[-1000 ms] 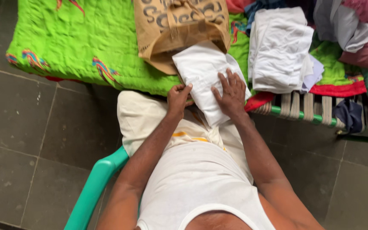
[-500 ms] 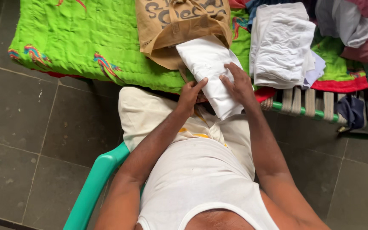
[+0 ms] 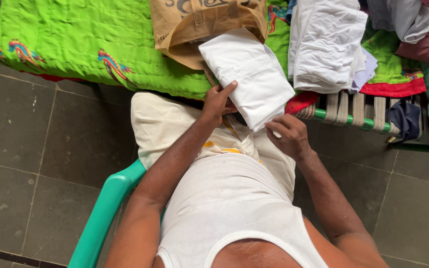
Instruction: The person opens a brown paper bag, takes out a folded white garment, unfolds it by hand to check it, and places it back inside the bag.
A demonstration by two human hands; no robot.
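— White cotton, is it, that folded piece you are handling?

— White cloth for certain. Your folded white garment (image 3: 248,74) is lying at the near edge of the bed (image 3: 75,44), its far end tucked into the mouth of the brown paper bag (image 3: 194,25) and its near corner hanging just over your lap.

— And what are your hands doing with it?

— Your left hand (image 3: 217,101) is gripping the garment's left edge, thumb on top and fingers curled beneath. Your right hand (image 3: 289,136) is hovering just below the near corner, fingers half curled and holding nothing; whether a fingertip is touching the cloth, I cannot tell.

— What is lying around it?

— You are sitting in a green plastic chair (image 3: 106,208), with cream cloth (image 3: 162,126) spreading across your knees. The bag is resting on a bright green quilt (image 3: 65,34) with coloured bird patterns. Just right of the garment, a stack of white folded clothes (image 3: 326,44) is sitting on the quilt, and pink, grey and teal clothes (image 3: 423,34) are piling up beyond it. Woven bed straps (image 3: 356,111) are showing at the edge, above the dark tiled floor (image 3: 26,149).
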